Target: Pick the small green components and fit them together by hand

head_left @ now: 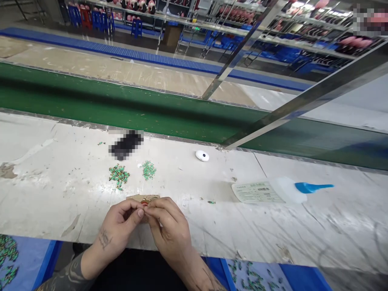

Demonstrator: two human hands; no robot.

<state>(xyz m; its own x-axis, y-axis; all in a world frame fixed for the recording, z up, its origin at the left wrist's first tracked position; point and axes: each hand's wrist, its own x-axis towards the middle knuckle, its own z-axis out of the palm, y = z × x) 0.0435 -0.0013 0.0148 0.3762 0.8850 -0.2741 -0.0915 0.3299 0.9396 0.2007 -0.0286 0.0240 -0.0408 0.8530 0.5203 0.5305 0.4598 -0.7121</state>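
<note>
Near the front edge of the white table, my left hand (119, 222) and my right hand (171, 224) meet, fingertips pinched together. A small item between them is mostly hidden; a bit of red (144, 204) shows by the fingers, too small to name. Under and behind the fingertips lies a brown cardboard piece (133, 197) with tiny bits on it. Beyond the hands are a pile of small green and orange-brown parts (119, 174) and a pile of finer green pieces (148, 170). One green part (211, 202) lies alone to the right.
A white bottle with a blue nozzle (312, 187) lies on its side at right. Behind are a white oval device (202, 155) and a blurred dark object (126, 144). A green belt (169, 117) and metal post (287, 109) bound the table. Blue trays (50, 262) of green parts sit below.
</note>
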